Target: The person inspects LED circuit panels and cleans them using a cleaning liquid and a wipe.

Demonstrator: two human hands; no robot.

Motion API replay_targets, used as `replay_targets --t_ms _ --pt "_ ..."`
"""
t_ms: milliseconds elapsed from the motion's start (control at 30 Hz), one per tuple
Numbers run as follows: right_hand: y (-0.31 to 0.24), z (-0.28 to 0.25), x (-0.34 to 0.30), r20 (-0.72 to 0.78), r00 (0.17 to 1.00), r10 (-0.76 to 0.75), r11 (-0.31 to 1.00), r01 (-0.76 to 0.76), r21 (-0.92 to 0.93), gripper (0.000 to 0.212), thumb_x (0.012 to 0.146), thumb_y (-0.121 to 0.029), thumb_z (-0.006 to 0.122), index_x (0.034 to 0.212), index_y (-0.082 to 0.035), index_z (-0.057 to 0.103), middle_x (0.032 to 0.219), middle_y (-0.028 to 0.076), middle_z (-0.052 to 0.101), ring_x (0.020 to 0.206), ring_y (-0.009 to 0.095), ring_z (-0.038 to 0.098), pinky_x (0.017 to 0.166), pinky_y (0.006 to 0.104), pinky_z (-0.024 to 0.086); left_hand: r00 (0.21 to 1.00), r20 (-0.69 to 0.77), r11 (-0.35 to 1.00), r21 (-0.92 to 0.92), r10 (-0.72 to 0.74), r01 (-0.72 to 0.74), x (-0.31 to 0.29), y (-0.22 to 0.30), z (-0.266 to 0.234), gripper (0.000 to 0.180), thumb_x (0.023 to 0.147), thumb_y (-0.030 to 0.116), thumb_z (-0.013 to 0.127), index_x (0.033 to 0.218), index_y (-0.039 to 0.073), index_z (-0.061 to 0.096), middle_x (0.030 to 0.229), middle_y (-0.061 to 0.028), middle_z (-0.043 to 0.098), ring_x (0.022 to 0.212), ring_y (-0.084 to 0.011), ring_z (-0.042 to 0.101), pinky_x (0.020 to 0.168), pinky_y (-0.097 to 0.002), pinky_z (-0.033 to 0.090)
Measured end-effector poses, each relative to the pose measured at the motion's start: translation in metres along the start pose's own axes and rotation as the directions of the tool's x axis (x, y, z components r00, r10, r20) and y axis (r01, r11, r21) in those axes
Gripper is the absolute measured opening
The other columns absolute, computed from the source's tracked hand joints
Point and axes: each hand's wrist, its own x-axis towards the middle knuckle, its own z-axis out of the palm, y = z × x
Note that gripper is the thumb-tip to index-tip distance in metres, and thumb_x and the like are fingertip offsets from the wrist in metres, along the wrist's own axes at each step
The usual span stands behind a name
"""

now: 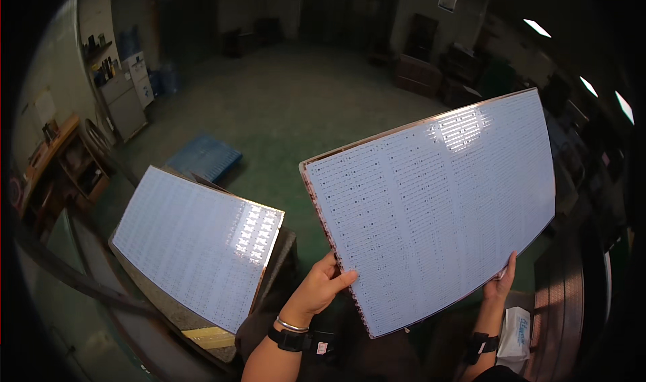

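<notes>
A large pale blue-white panel (431,227), printed with rows of small dark marks, is held up tilted in front of me. My left hand (321,289) grips its left edge near the lower corner, thumb on the face and fingers behind. At the lower right edge, my right hand (499,280) supports the panel, with some fingers hidden beneath it. Light glares off the panel's upper part. To the left, a stack of similar panels (195,247) rests on a stand, its top sheet reflecting light at the right side.
A yellow strip (210,337) lies below the stack. Behind it, a blue pallet (204,156) sits on the green floor. A white bag (515,335) is beside my right forearm, next to brown stacked material (558,308). Wooden shelving (67,160) and a grey cabinet (124,106) stand at left.
</notes>
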Motion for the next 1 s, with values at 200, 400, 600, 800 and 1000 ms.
replay_targets --t_ms 200,400,600,800,1000 --pt "0.001 -0.021 -0.011 0.011 0.997 -0.072 0.997 0.072 0.009 0.047 0.094 -0.032 0.050 0.128 0.000 0.043 0.126 0.011 0.052 0.117 0.025 0.047 0.101 0.0391 0.038 0.997 0.026 0.994 0.073 0.077 -0.079 0.006 0.001 -0.004 0.046 0.087 0.008 0.060 0.129 -0.002 0.044 0.123 -0.0080 0.053 0.112 -0.0157 0.049 0.098 -0.0317 0.037" --pt "0.009 0.009 -0.011 0.108 0.994 0.009 0.998 -0.015 0.053 0.044 0.096 -0.029 0.045 0.129 0.001 0.042 0.127 0.012 0.051 0.113 0.024 0.051 0.098 0.0371 0.041 0.974 -0.174 0.984 -0.071 0.148 -0.162 0.022 -0.001 -0.008 0.051 0.088 0.006 0.056 0.135 0.000 0.036 0.129 -0.0110 0.048 0.119 -0.0182 0.045 0.102 -0.0327 0.033" --pt "0.012 0.009 -0.021 0.080 0.997 0.002 1.000 -0.004 0.022 0.044 0.096 -0.029 0.045 0.129 0.001 0.041 0.127 0.013 0.051 0.114 0.023 0.051 0.098 0.0370 0.042 0.974 -0.173 0.985 -0.071 0.143 -0.157 0.022 -0.003 -0.010 0.051 0.088 0.006 0.055 0.135 0.000 0.035 0.128 -0.0110 0.049 0.118 -0.0182 0.046 0.101 -0.0324 0.034" --pt "0.011 0.011 -0.024 0.087 0.996 0.006 1.000 -0.008 0.023 0.044 0.096 -0.029 0.046 0.129 0.001 0.041 0.127 0.012 0.051 0.114 0.024 0.052 0.098 0.0371 0.042 0.977 -0.175 0.988 -0.061 0.126 -0.138 0.021 -0.004 -0.011 0.049 0.089 0.008 0.055 0.133 0.001 0.037 0.126 -0.0103 0.050 0.115 -0.0171 0.048 0.100 -0.0320 0.036" --pt "0.025 0.023 -0.025 0.018 0.999 -0.047 0.995 0.045 0.090 0.045 0.095 -0.029 0.047 0.129 0.000 0.041 0.128 0.010 0.050 0.115 0.023 0.050 0.099 0.0370 0.041 0.970 -0.239 0.974 -0.210 0.029 -0.081 0.025 -0.013 -0.023 0.040 0.099 0.030 0.037 0.127 0.001 0.042 0.125 -0.0108 0.049 0.111 -0.0160 0.050 0.093 -0.0292 0.043"
